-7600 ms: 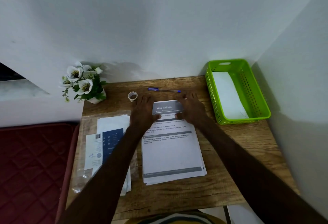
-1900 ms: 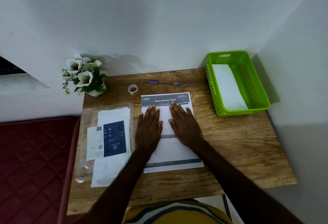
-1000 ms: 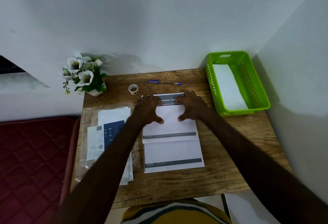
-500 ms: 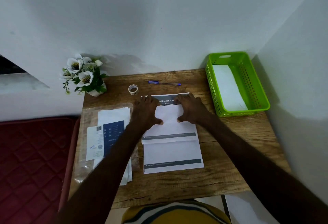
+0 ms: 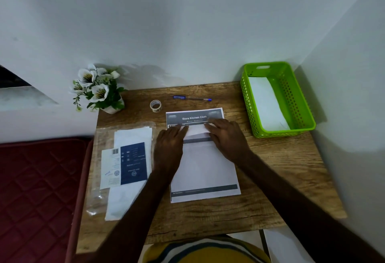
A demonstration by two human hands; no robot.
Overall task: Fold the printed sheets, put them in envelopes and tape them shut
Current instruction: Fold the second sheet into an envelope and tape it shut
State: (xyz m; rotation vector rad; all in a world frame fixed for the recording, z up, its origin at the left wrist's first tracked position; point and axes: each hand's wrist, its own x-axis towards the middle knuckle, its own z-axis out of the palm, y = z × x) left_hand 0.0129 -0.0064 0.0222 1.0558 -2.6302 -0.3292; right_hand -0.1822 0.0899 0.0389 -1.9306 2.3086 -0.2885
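A stack of printed sheets (image 5: 205,171) lies mid-table; the top one's header reads "Store Kitchen Cloth". On it lies a partly folded sheet (image 5: 196,131) whose far edge is raised off the stack and turned toward me. My left hand (image 5: 169,146) pinches that edge at its left end. My right hand (image 5: 226,140) pinches it at the right end. A pack of white envelopes (image 5: 129,165) in clear plastic lies to the left. A small roll of tape (image 5: 155,105) stands behind the sheets.
A blue pen (image 5: 191,98) lies near the wall. A green basket (image 5: 279,129) at the right back holds a white envelope (image 5: 266,104). A pot of white flowers (image 5: 98,90) stands at the left back corner. A red mattress (image 5: 37,179) adjoins the table's left edge.
Both hands have come back from the far end of the stack toward me, drawing the sheet's far edge over. The header of the sheet below now shows fully.
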